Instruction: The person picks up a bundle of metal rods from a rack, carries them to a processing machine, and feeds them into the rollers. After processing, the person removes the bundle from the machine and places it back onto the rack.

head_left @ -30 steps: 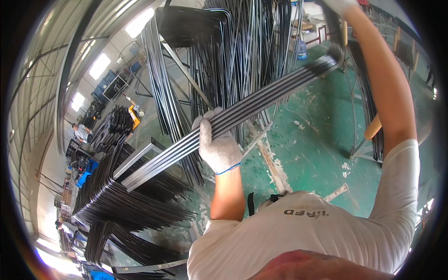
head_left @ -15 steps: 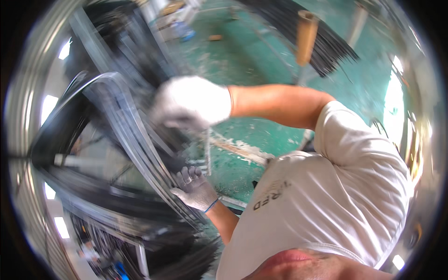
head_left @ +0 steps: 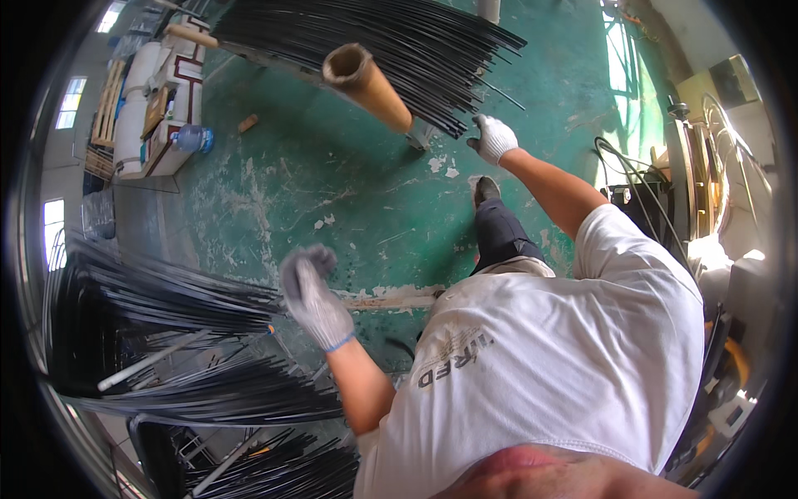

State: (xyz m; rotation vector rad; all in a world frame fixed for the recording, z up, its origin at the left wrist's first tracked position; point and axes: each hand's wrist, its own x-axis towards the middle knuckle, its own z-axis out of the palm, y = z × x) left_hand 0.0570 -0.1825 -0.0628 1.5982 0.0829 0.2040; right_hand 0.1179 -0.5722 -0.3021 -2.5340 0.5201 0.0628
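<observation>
My right hand (head_left: 495, 140) now sits beside black rods (head_left: 374, 54), left hand (head_left: 319, 298) near dark bars (head_left: 187, 291); both empty, loosely open.

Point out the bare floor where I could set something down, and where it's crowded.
The widest free patch is the green floor between the left hand, the water jug and the tan tube, apart from a small brown block. Another lies right of the upper black rods. Crowded: the lower left, filled by lower black rods.
</observation>
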